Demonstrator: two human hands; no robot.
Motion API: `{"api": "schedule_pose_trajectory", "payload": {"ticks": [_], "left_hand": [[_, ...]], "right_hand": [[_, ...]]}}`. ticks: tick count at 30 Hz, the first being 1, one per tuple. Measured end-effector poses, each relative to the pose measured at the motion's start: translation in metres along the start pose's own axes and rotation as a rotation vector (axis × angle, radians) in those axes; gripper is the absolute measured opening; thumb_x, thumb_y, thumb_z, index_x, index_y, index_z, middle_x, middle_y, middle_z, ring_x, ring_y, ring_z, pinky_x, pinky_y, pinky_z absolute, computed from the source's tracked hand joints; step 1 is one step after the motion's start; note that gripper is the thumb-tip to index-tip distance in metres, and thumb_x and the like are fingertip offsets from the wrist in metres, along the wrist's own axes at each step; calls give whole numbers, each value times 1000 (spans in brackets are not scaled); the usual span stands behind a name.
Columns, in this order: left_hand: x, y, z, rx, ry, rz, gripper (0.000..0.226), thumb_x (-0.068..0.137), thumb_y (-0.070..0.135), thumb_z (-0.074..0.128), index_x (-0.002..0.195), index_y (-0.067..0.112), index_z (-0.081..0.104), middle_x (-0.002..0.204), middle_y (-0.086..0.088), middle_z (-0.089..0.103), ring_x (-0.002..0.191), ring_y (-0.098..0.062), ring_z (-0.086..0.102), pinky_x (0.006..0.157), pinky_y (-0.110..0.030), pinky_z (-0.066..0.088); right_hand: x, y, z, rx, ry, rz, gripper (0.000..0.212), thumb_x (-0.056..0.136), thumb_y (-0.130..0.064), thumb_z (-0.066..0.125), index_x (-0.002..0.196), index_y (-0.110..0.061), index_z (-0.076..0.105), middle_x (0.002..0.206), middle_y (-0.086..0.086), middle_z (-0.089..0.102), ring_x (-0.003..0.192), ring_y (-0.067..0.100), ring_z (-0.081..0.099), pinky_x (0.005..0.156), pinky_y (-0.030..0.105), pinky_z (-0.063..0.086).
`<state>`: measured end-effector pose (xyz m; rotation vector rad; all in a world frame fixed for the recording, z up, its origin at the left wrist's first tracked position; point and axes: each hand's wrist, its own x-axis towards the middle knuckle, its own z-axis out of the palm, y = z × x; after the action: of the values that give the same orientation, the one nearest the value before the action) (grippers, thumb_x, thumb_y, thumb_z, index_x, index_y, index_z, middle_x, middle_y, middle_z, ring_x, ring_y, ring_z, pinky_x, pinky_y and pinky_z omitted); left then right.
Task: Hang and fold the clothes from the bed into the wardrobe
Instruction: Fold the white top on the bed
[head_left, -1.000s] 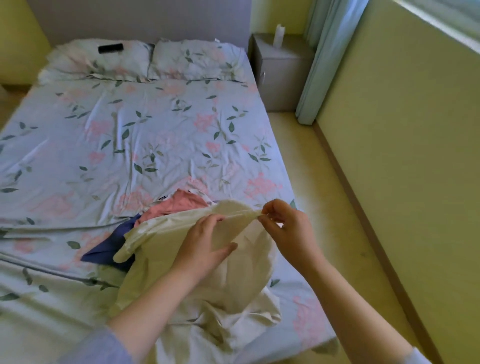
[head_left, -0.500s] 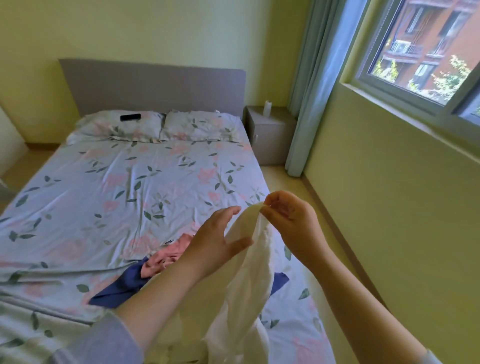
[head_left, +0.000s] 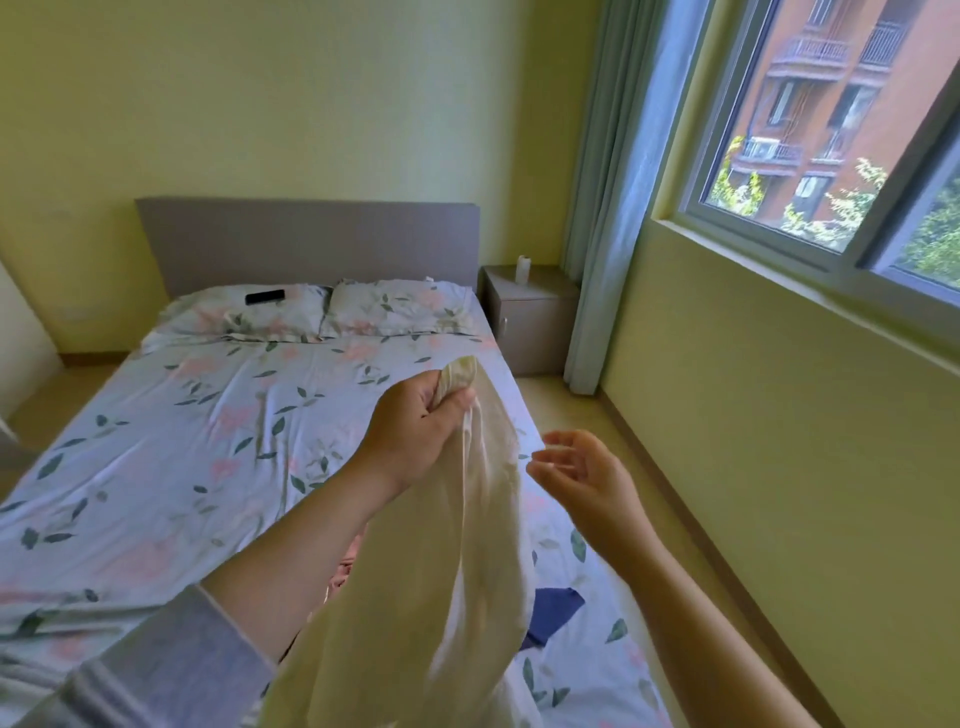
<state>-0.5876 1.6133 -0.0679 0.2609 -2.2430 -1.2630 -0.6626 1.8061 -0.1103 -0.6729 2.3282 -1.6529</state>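
Cream garment (head_left: 467, 545) in left hand (head_left: 415, 431), right hand (head_left: 576, 475) loose

a cream garment (head_left: 467, 571) hangs in a long crumpled drape, its top bunched in the left hand (head_left: 415, 431) above the bed (head_left: 156, 467). behind it a pink garment (head_left: 345, 569) and a dark blue garment (head_left: 553, 610) lie on the bed, mostly hidden.

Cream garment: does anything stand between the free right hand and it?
Nothing visible does. The open right hand hangs right of the cream garment with only air between them; the left hand grips its bunched top.
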Motion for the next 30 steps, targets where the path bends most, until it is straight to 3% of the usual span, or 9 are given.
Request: {"api": "schedule_pose_trajectory", "payload": {"ticks": [5,9,12,14,17,20,23,26,30], "left_hand": [[4,11,-7,2,20,30,38,96,23,58,64,6,47,52,12,40,51,-3,37,53,-16,33],[3,24,-11,-9,37,57,30,97,22,57,67,22,56,53,22,55,55,6,52,55,-4,37],[6,30,-18,-15,58,72,27,97,26,57,81,5,64,64,11,60,61,2,54,59,-7,41],[6,29,-23,-9,78,73,32,96,27,58,79,1,60,61,6,53,58,-3,50,56,-10,40],[6,17,-37,35,114,35,45,94,32,60,75,-7,50,62,-6,42,59,-14,41,55,-23,35],[2,-5,-61,139,79,-69,44,87,41,65,83,-3,57,68,-21,51,63,-20,46,60,-30,35],[-6,-19,-79,252,80,-138,22,87,36,69,99,20,60,86,4,64,74,-11,57,60,-21,39],[-6,-18,-78,262,67,-128,54,82,42,72,129,25,50,118,8,55,103,-8,53,76,-16,39],[4,5,-71,236,-11,71,73,77,57,70,139,36,39,139,15,45,123,-2,47,97,-23,39]], "right_hand": [[-20,30,25,-30,-87,185,38,89,-30,69,122,-20,55,108,-4,65,92,3,65,67,12,51],[-24,45,51,-10,-108,260,34,86,-26,71,117,-18,56,104,-3,65,86,7,65,56,10,47],[-20,50,63,-81,-117,264,16,87,-24,66,85,-11,57,78,-3,61,64,13,56,51,16,41],[-15,52,63,-95,-93,245,28,90,-21,62,70,-9,45,64,2,44,56,15,39,51,21,32],[-8,45,50,-29,-44,188,35,96,-22,58,70,-2,46,65,6,40,58,15,37,52,23,31],[1,22,27,71,30,84,40,100,-28,54,74,3,52,69,8,41,64,17,39,60,31,31],[14,-21,7,74,32,-109,46,100,-31,50,75,6,50,67,6,39,59,12,37,55,28,31],[25,-60,-4,32,-9,-272,53,98,-38,49,86,14,53,69,7,43,62,16,40,58,30,33],[32,-95,-9,-51,-92,-364,55,94,-47,48,90,6,60,69,4,47,61,14,44,57,28,37]]}}
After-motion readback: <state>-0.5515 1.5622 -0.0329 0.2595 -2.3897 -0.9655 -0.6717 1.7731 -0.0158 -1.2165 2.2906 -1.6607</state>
